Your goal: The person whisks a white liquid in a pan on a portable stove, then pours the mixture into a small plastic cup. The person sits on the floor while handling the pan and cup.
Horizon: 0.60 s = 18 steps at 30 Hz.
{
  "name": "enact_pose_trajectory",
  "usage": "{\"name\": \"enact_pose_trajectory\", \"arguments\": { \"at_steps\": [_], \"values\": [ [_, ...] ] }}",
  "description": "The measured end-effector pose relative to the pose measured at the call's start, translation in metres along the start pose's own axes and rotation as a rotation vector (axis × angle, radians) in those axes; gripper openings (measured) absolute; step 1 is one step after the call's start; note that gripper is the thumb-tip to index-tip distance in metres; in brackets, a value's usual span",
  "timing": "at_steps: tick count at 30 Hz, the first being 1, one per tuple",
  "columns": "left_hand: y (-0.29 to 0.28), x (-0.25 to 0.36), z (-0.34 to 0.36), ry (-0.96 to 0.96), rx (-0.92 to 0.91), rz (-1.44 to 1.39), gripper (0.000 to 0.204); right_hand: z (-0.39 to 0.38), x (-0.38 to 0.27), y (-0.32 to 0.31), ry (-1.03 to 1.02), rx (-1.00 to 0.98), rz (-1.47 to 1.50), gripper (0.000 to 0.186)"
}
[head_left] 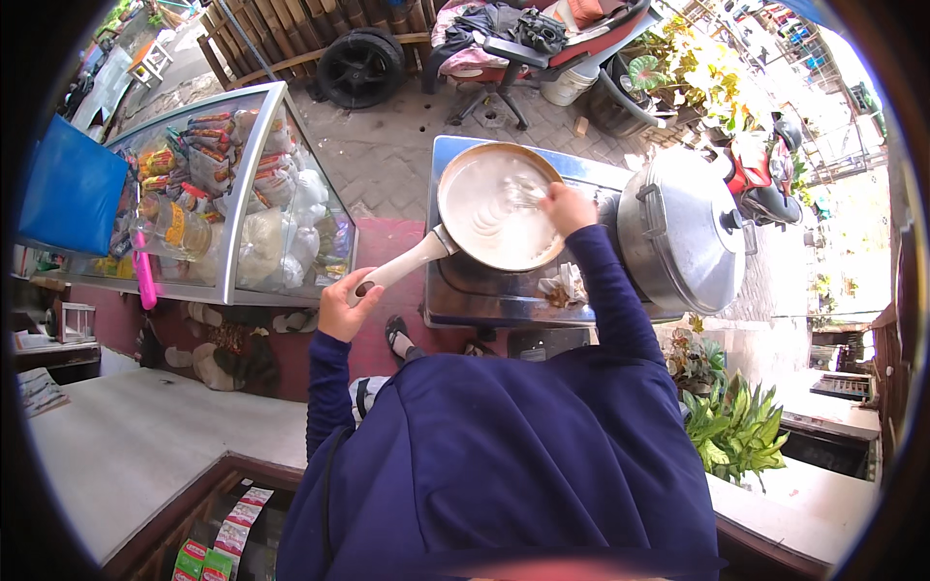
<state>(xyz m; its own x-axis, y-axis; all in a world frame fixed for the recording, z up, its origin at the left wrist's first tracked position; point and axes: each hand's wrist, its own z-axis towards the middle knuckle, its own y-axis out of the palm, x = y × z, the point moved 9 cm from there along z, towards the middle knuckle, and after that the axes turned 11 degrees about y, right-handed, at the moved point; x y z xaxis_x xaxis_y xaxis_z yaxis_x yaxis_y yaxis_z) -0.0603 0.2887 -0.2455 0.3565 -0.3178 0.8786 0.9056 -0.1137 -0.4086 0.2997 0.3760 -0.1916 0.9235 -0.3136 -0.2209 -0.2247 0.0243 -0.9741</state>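
Note:
A frying pan [449, 194] with a pale handle [412, 263] sits over the left side of a metal gas stove [465, 300]. My left hand [346, 306] is closed round the end of that handle. Inside the pan lies a whitish, creamy liquid [481, 218] with curved ripple marks. My right hand [569, 208] is closed above the pan's right rim, gripping what looks like a whisk [524, 191]. The whisk's wires dip into the liquid and are blurred. Its grip is mostly hidden by my fingers.
A large lidded aluminium pot [683, 232] stands on the stove's right side. Crumpled scraps [564, 289] lie on the stove's front edge. To the left is a glass display case [232, 203] full of packets. Beyond the stove are an office chair [504, 68] and a wheel [360, 70].

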Motion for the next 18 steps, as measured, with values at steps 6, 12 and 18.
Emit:
{"name": "enact_pose_trajectory", "arguments": {
  "at_steps": [6, 12, 18],
  "values": [
    [-0.002, 0.003, 0.001, 0.049, 0.014, -0.001, 0.033, 0.012, -0.004, 0.024, -0.091, -0.196, -0.156, 0.023],
    [-0.002, 0.001, 0.000, 0.037, 0.012, -0.003, 0.034, 0.024, -0.055, 0.000, -0.295, 0.052, 0.006, 0.020],
    [-0.001, 0.001, 0.000, 0.024, 0.006, -0.007, 0.035, 0.007, -0.089, 0.007, -0.553, -0.143, -0.148, 0.016]
  ]
}}
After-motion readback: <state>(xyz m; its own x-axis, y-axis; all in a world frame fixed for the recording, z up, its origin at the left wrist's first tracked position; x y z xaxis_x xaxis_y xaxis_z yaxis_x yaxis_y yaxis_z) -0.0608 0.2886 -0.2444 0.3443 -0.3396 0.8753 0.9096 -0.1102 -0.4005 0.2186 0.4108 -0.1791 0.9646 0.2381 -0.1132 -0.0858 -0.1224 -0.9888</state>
